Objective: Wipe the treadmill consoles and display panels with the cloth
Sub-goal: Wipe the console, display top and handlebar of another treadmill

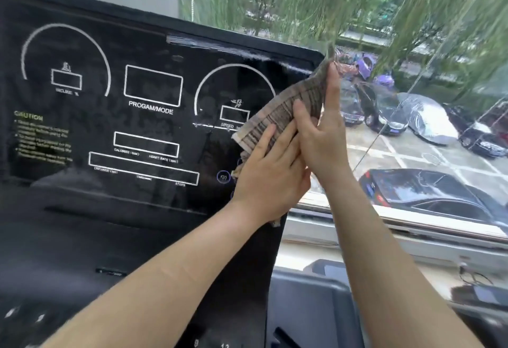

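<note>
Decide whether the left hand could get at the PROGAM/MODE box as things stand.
Probably yes: the left hand presses the cloth at the right edge of the display panel, and nothing stands between it and the PROGAM/MODE box.

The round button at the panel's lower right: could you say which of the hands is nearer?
Left. The left hand lies just right of the round button; the right hand, gripping the cloth, is higher and farther right.
</note>
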Available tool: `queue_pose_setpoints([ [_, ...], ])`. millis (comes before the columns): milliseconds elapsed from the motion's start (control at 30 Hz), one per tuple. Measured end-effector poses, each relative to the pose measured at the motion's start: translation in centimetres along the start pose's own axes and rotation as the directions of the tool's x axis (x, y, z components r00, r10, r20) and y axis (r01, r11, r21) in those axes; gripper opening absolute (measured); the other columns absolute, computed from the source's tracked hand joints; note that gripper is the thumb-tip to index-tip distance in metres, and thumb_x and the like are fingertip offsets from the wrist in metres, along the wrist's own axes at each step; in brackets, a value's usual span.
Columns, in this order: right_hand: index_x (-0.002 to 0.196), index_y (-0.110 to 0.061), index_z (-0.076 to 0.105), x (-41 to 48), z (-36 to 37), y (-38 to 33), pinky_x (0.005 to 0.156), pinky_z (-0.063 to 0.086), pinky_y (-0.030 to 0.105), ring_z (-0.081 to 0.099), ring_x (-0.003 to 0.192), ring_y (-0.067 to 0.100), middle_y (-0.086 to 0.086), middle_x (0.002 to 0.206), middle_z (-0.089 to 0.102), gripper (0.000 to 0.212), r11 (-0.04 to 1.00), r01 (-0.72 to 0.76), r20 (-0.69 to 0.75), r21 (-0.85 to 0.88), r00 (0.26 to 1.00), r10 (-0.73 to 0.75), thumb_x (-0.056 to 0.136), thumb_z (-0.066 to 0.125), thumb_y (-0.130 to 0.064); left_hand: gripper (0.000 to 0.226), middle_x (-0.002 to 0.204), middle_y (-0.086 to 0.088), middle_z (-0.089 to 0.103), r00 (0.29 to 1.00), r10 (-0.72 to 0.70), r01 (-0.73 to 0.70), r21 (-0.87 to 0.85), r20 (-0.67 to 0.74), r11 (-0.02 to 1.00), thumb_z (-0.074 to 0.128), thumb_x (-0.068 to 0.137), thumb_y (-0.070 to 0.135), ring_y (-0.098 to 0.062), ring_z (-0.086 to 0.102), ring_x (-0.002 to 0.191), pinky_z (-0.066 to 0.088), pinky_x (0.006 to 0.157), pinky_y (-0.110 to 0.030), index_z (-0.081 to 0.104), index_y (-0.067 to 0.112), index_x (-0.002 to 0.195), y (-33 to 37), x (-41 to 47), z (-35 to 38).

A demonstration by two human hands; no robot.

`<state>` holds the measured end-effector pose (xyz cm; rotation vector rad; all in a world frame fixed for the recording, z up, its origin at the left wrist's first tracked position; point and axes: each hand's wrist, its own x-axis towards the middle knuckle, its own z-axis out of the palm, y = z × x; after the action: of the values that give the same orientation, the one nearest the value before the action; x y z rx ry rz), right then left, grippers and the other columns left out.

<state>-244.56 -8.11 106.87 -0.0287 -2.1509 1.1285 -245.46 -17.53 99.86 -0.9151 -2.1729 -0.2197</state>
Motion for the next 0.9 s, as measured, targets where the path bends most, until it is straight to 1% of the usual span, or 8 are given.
queue_pose_setpoints([
  [100, 0.155, -0.029, 0.008, -5.3, 1.3, 2.1, 0.113, 0.027, 0.022, 0.034, 0.139, 0.008, -0.002, 0.155, 0.034, 0.065, 0.998, -0.054, 0.03, -0.022, 0.998, 0.054, 0.102, 0.045, -0.025, 0.064, 0.156, -0.005, 0.015, 0.997, 0.021, -0.022, 0.01, 0.072, 1.0, 0.041, 0.096, 0.039, -0.025, 0.016, 0.146, 0.009, 0.12, -0.044, 0.023, 0.009, 0.15, 1.6, -5.1, 0.9],
  [300, 0.154, -0.016, 0.02, -13.9, 3.0, 5.4, 0.116, 0.025, 0.035, 0.031, 0.14, 0.015, 0.006, 0.152, 0.037, 0.057, 0.959, -0.275, 0.107, -0.068, 0.954, 0.281, 0.102, 0.035, -0.033, 0.057, 0.147, -0.008, 0.044, 0.953, 0.18, -0.185, -0.002, 0.245, 0.983, 0.041, 0.09, 0.036, -0.024, 0.024, 0.142, 0.015, 0.117, -0.044, 0.046, 0.011, 0.141, 2.4, -13.0, 1.2],
  [400, 0.149, -0.006, 0.029, -11.6, 2.6, 4.6, 0.114, 0.026, 0.038, 0.034, 0.138, 0.023, 0.012, 0.15, 0.039, 0.053, 0.965, -0.236, 0.055, -0.117, 0.968, 0.244, 0.102, 0.037, -0.028, 0.051, 0.144, -0.005, 0.049, 0.962, 0.198, -0.205, 0.017, 0.189, 0.979, 0.047, 0.093, 0.037, -0.022, 0.031, 0.14, 0.019, 0.117, -0.043, 0.05, 0.012, 0.137, 0.8, -11.0, 0.8],
  [500, 0.132, -0.008, 0.043, -6.3, 2.3, 2.1, 0.096, 0.042, 0.041, 0.053, 0.113, 0.023, 0.009, 0.123, 0.057, 0.041, 0.983, -0.186, -0.001, 0.001, 0.983, 0.186, 0.1, 0.038, -0.033, 0.055, 0.147, -0.006, 0.044, 0.982, 0.144, -0.149, 0.036, 0.12, 0.988, 0.04, 0.096, 0.041, -0.021, 0.03, 0.141, 0.017, 0.118, -0.042, 0.047, 0.01, 0.141, -1.2, -5.7, -0.2],
  [567, 0.136, -0.012, 0.04, -2.3, 1.9, 0.2, 0.092, 0.041, 0.029, 0.053, 0.108, 0.016, 0.001, 0.122, 0.056, 0.041, 0.988, -0.155, -0.03, 0.0, 0.988, 0.155, 0.101, 0.039, -0.033, 0.059, 0.151, -0.008, 0.038, 0.991, 0.111, -0.116, 0.063, 0.08, 0.991, 0.034, 0.097, 0.043, -0.021, 0.027, 0.143, 0.012, 0.119, -0.041, 0.039, 0.009, 0.145, -2.3, -1.6, -0.9],
  [633, 0.141, -0.011, 0.034, 1.8, 1.2, -1.9, 0.081, 0.031, 0.018, 0.045, 0.101, 0.01, -0.005, 0.115, 0.049, 0.043, 0.988, -0.124, -0.03, -0.089, 0.992, 0.122, 0.103, 0.037, -0.031, 0.062, 0.153, -0.009, 0.033, 0.997, 0.071, -0.073, 0.066, 0.029, 0.995, 0.033, 0.097, 0.044, -0.022, 0.027, 0.143, 0.01, 0.119, -0.04, 0.034, 0.009, 0.147, -3.2, 2.3, -1.6],
  [800, 0.125, -0.008, 0.052, 10.1, 0.9, -6.5, 0.093, 0.035, 0.036, 0.048, 0.119, 0.031, 0.013, 0.128, 0.055, 0.041, 0.871, 0.02, 0.1, -0.49, 0.994, 0.033, 0.104, 0.028, -0.034, 0.066, 0.156, -0.013, 0.026, 0.996, -0.083, 0.086, 0.105, -0.032, 0.991, 0.021, 0.096, 0.047, -0.026, 0.019, 0.146, 0.004, 0.119, -0.04, 0.029, 0.009, 0.15, -5.5, 9.1, -3.3],
  [900, 0.111, -0.011, 0.056, 12.6, 3.3, -9.3, 0.09, 0.039, 0.037, 0.05, 0.107, 0.032, 0.016, 0.125, 0.055, 0.035, 0.786, 0.128, 0.333, -0.605, 0.937, 0.103, 0.103, 0.026, -0.029, 0.063, 0.137, -0.021, 0.052, 0.983, -0.181, 0.184, 0.107, -0.029, 0.977, 0.025, 0.095, 0.047, -0.035, 0.04, 0.132, 0.018, 0.116, -0.045, 0.054, 0.005, 0.133, -8.4, 10.4, -4.6],
])
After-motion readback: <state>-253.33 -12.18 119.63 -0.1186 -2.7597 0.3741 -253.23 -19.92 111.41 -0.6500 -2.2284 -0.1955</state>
